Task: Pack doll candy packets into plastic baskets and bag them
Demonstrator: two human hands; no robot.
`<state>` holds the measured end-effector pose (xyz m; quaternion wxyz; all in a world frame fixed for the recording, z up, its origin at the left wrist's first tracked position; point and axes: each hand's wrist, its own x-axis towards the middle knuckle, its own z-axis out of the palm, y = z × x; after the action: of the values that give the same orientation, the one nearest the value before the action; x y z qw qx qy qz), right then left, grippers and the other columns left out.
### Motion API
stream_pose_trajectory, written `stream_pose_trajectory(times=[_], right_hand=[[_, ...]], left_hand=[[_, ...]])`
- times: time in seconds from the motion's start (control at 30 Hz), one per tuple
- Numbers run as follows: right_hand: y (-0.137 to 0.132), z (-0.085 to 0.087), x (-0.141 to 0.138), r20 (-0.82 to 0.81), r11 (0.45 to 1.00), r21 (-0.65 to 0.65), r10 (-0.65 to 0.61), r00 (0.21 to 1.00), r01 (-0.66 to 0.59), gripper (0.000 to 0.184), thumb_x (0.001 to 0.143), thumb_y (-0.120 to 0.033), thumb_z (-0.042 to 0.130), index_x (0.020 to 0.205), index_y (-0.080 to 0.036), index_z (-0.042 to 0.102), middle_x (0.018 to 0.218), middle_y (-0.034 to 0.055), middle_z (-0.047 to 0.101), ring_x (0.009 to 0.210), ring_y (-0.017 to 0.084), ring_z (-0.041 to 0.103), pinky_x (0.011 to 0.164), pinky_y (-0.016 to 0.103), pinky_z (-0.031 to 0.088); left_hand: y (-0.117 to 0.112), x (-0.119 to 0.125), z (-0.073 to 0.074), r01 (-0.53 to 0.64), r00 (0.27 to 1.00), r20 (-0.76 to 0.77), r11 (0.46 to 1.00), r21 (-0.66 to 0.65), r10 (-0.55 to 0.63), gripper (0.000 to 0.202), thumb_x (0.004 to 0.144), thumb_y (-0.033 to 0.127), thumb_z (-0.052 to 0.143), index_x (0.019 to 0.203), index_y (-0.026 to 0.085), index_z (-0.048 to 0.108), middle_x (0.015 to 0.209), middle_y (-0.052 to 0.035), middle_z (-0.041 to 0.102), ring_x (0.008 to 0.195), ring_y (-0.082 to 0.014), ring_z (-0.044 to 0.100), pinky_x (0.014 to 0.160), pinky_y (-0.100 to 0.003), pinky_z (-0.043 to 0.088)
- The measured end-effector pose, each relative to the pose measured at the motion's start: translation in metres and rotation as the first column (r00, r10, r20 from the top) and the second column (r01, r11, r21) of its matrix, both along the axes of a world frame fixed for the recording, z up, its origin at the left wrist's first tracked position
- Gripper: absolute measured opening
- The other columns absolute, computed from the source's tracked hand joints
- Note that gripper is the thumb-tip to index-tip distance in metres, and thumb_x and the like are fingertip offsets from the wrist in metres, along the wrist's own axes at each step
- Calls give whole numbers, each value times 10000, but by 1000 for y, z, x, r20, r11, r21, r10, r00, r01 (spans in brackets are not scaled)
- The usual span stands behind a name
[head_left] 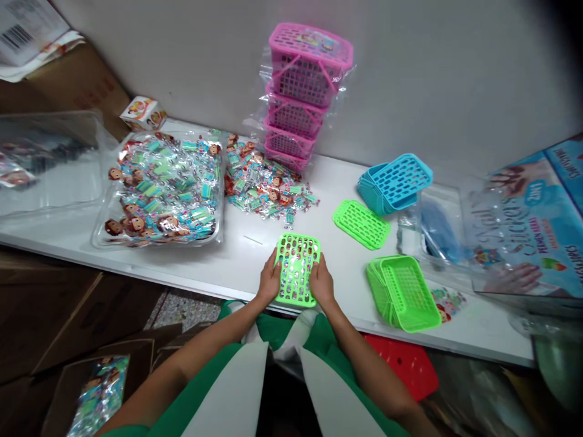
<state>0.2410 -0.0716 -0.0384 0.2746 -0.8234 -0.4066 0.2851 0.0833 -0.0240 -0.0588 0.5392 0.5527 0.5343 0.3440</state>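
A green lidded basket (297, 269) is held between my two hands at the front edge of the white table. Its lid has rows of slots, and shiny printed pieces show through them. My left hand (269, 278) grips the basket's left side, while my right hand (322, 280) grips its right side. Just beyond to the right lies a loose green lid (361, 224). Nested green baskets (404, 294) lie tipped toward me on the right. Behind the basket, small plastic packets (268, 182) with printed figures are heaped on the table.
A clear tray (217, 233) full of packets sits at left. Bagged pink baskets (298, 97) are stacked against the wall. Blue baskets with lids (395, 182) stand back right, near a blue printed box (532, 227). A red stool (405, 364) is under the table edge.
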Motion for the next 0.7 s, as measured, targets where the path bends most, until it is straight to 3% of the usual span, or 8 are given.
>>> stream_pose_trajectory(times=[0.1, 0.2, 0.3, 0.5, 0.7], right_hand=[[-1, -1, -1, 34, 999, 41, -22, 999, 21, 599, 939, -452, 220, 1442, -137, 305, 1391, 141, 467, 1197, 278, 518, 969, 416, 414], [-4, -3, -1, -12, 993, 95, -71, 997, 72, 545, 946, -476, 212, 1378, -207, 408, 1268, 84, 583, 1099, 246, 578, 913, 391, 449], [-5, -6, 0, -75, 987, 128, -92, 993, 101, 531, 946, -494, 216, 1336, -225, 455, 1232, 67, 607, 1087, 229, 579, 925, 384, 446], [-7, -12, 12, -135, 982, 187, -14, 991, 39, 561, 944, -511, 235, 1414, -232, 361, 1390, 50, 483, 1248, 208, 470, 1040, 379, 371], [-13, -2, 18, -97, 991, 117, 81, 992, -70, 556, 951, -507, 221, 1445, -262, 291, 1261, 48, 596, 1040, 248, 614, 882, 392, 487]], left_hand=[[0, -1, -1, 14, 1000, -28, 999, 51, -13, 586, 924, 484, 369, 1444, 220, 307, 1484, -60, 360, 1363, -215, 327, 1144, -379, 239], [0, -1, -1, 52, 998, -51, 991, 121, -46, 583, 932, 477, 347, 1461, 246, 261, 1503, -42, 325, 1375, -203, 303, 1148, -375, 228], [1, -1, -1, 92, 992, -107, 981, 170, -75, 559, 939, 477, 319, 1450, 251, 292, 1482, -46, 365, 1361, -208, 327, 1144, -390, 233], [3, 1, -1, 147, 979, -174, 965, 216, -110, 578, 947, 483, 268, 1461, 219, 266, 1470, -77, 380, 1362, -217, 319, 1138, -399, 230], [4, 0, 1, 182, 973, -184, 957, 227, -141, 566, 941, 491, 294, 1451, 246, 288, 1459, -72, 395, 1338, -219, 350, 1127, -415, 249]])
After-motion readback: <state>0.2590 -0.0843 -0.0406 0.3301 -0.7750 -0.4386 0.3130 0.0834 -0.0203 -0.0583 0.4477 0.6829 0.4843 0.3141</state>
